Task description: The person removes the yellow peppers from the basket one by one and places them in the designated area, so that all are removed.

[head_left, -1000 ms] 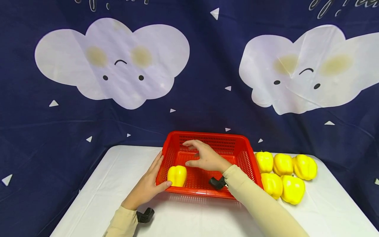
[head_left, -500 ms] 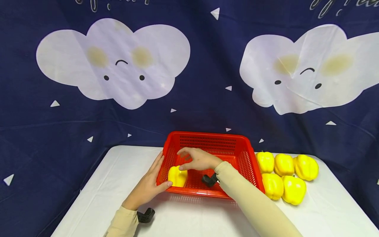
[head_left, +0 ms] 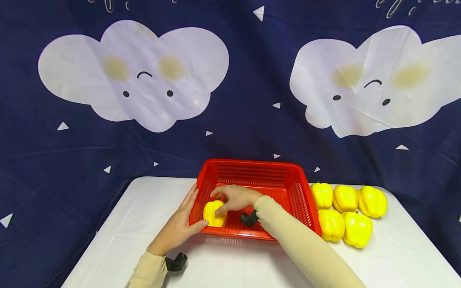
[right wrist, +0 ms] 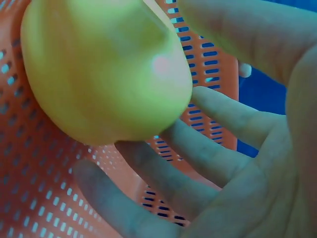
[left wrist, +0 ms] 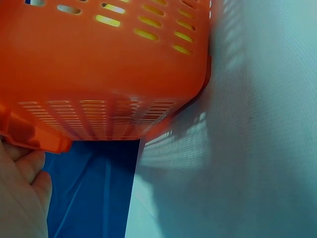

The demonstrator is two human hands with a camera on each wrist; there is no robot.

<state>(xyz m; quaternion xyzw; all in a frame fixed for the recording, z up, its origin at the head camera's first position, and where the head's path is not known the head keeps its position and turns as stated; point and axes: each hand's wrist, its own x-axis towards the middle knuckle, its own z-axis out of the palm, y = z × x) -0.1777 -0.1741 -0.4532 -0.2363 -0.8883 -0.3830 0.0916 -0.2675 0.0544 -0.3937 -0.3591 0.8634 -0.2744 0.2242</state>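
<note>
A red perforated plastic basket sits on the white table. My left hand holds its near left corner, the thumb over the front rim and the fingers along the left side; the left wrist view shows those fingers curled under the rim. Inside that corner stands a yellow bell pepper. My right hand reaches down over the pepper, thumb across its right side and fingers behind it. In the right wrist view the loosely spread fingers lie right at the edge of the pepper, not closed round it.
Several more yellow bell peppers lie in two rows on the table, close to the basket's right side. A dark blue cloth with printed clouds hangs behind the table. Black devices sit at both wrists.
My right hand has moved left and down inside the basket, from above its middle to the yellow bell pepper. My left hand, the basket and the peppers keep their places.
</note>
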